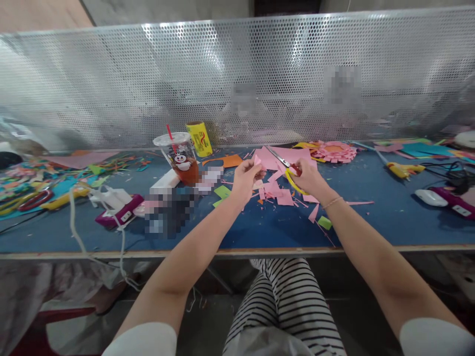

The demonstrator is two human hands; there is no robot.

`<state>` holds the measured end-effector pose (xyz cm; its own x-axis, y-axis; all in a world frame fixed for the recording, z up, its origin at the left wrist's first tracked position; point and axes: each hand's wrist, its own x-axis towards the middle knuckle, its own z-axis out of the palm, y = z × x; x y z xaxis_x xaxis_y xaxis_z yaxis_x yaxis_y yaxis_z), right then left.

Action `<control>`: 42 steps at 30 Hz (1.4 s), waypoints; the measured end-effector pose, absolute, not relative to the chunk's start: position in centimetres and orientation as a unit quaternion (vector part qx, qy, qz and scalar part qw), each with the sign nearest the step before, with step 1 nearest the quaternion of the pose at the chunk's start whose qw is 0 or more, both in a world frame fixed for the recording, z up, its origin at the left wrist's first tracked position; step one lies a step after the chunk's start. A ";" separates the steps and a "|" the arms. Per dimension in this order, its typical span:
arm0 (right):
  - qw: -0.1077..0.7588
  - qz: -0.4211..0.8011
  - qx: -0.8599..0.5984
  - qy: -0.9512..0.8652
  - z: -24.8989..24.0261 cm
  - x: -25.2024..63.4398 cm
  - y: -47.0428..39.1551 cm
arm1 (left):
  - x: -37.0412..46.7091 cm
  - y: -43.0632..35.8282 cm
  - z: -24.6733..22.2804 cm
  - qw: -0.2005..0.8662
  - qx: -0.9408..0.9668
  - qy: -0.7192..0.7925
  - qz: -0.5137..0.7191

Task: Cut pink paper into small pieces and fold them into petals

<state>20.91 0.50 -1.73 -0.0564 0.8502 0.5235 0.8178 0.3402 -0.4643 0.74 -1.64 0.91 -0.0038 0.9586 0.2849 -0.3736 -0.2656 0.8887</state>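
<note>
Between the fingertips of my left hand [248, 179] is a small piece of pink paper [259, 163], pinched above the table. My right hand [308, 179] grips a pair of scissors [281, 158] with yellow and red handles; their blades point up and left toward the pink piece, apart from it. Under and behind both hands lies a larger pink paper sheet [267, 154]. Cut pink squares [285, 197] and thin strips are scattered below the hands. A ruffled pink paper flower [336, 152] with an orange centre rests behind my right hand.
A plastic cup of brown drink [181, 158] with a red straw stands left of my hands, before a yellow can-like container [199, 138]. Glue guns [403, 169] and purple power strips [120, 211] with cables lie either side. A perforated metal panel [222, 74] closes the table's back.
</note>
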 end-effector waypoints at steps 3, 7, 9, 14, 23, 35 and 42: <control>0.333 -0.039 -0.616 -0.713 -2.8 23.0 2.2 | 0.9 -1.4 0.3 0.513 0.506 0.342 0.603; 0.396 -0.055 -0.557 -0.728 -3.2 23.8 3.1 | 1.0 -1.2 -0.4 0.488 0.559 0.370 0.559; 0.470 0.002 -0.505 -0.723 -2.8 23.1 2.8 | 1.1 -1.1 -0.7 0.485 0.579 0.378 0.536; 0.482 0.199 -0.382 -0.763 -1.8 20.1 1.3 | 1.5 -0.8 -1.6 0.462 0.634 0.391 0.481; 0.460 0.299 -0.358 -0.756 -2.0 18.6 0.6 | 1.9 -0.8 -2.1 0.542 0.595 0.375 0.459; 0.429 -0.075 -0.329 -0.838 -1.9 17.7 -0.8 | 1.7 -0.4 -2.0 0.656 0.472 0.336 0.484; 0.398 -0.022 -0.325 -0.858 -1.6 17.6 -1.5 | 1.5 -0.4 -2.1 0.645 0.481 0.341 0.486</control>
<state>17.57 -1.49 -1.61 -0.4719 0.5401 0.6968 0.5749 0.7877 -0.2213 1.54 -0.40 -2.06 0.2945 0.9552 0.0288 -0.2994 0.0636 0.9520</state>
